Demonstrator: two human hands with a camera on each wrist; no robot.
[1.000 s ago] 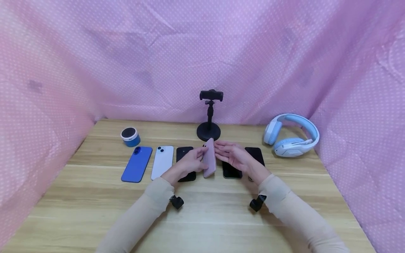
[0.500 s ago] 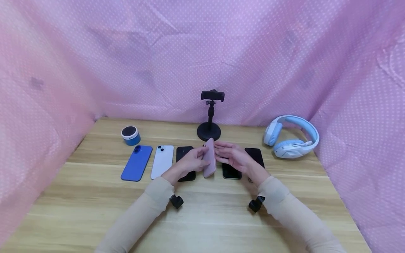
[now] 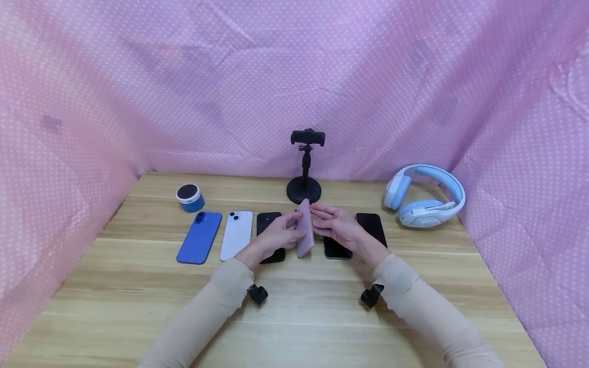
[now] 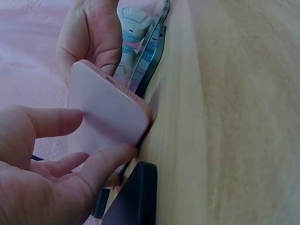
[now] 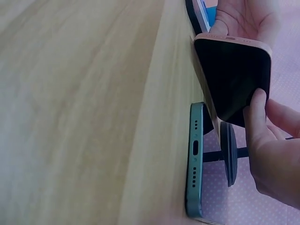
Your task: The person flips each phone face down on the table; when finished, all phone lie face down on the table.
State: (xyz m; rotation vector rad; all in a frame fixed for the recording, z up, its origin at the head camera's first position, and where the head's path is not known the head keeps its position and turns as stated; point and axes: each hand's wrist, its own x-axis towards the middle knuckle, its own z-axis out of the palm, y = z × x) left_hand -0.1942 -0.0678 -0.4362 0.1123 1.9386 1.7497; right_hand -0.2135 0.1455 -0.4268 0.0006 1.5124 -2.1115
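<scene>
Now pink phone [image 3: 305,228] on edge, dark screen rightward; left hand [image 3: 275,236] grips back, right hand [image 3: 337,227] fingers straight, touching screen.

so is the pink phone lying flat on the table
No, the pink phone stands on its edge on the table, held between the left hand and right hand.

A makeshift tabletop recording booth: wooden table [image 3: 294,317] (walled by pink dotted cloth [image 3: 294,76]), phone stand [image 3: 304,168].
</scene>
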